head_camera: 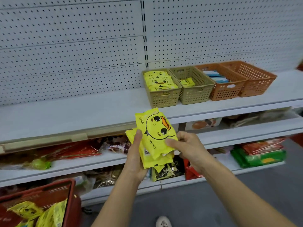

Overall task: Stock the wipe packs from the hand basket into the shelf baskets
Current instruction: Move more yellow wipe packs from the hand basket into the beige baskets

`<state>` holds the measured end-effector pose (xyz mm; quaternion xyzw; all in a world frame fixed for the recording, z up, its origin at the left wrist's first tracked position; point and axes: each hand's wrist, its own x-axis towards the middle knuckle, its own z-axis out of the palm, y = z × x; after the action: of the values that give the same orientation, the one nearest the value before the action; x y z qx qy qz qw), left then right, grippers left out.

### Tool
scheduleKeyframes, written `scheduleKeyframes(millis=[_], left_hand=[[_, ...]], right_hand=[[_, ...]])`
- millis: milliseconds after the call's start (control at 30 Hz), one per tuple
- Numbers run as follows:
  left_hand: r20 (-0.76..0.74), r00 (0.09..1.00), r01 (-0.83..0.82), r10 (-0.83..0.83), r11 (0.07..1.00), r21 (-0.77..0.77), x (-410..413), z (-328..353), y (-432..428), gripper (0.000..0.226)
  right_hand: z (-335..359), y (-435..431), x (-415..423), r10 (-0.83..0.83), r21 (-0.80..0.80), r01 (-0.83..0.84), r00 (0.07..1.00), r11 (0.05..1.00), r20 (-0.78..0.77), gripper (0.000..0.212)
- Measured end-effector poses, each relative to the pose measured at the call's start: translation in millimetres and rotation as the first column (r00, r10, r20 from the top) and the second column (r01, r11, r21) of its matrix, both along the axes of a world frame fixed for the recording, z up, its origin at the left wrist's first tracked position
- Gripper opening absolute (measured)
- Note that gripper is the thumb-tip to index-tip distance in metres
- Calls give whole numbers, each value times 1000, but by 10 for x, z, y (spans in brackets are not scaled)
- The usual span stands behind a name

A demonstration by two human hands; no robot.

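Hand basket (72,192), red, sits low at left with yellow wipe packs (49,215) inside. Above it the left hand (136,161) grips a stack of duck-print packs (155,138); the right hand (188,149) pinches the top one. Beyond, on the shelf (82,115), the leftmost olive basket (164,99) is full.

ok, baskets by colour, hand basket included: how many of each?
Olive shelf baskets: 2
Orange shelf baskets: 2
Red hand basket: 1
Total: 5
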<state>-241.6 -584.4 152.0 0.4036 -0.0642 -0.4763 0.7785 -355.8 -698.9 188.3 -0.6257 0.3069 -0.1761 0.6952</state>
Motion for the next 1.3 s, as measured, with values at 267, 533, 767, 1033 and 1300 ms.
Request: scheduleKeyframes(millis=[267,533,767,1033,1300], left_hand=[[308,951,-33,-35,976,213,509,315,-741,36],[266,954,65,-135,964,257,1033,630,-1653,49],[267,963,-58,27,992,108,1331,880,-2420,59],[534,841,-276,90,919,280,1631,1044,-3013,23],[252,908,-387,336,902,192,2000,1153,-3335,32]], right_hand=[[234,-1051,438,23,-92,-37,989,995,-149,63],[738,-2169,1166,92,-128,-99,994,987,-64,16],[784,-2862,1415,-172,-191,200,973,961,151,50],[939,-3514,1811,-148,-227,153,988,962,40,35],[1018,-4485,2036,-388,-219,414,909,883,155,34]])
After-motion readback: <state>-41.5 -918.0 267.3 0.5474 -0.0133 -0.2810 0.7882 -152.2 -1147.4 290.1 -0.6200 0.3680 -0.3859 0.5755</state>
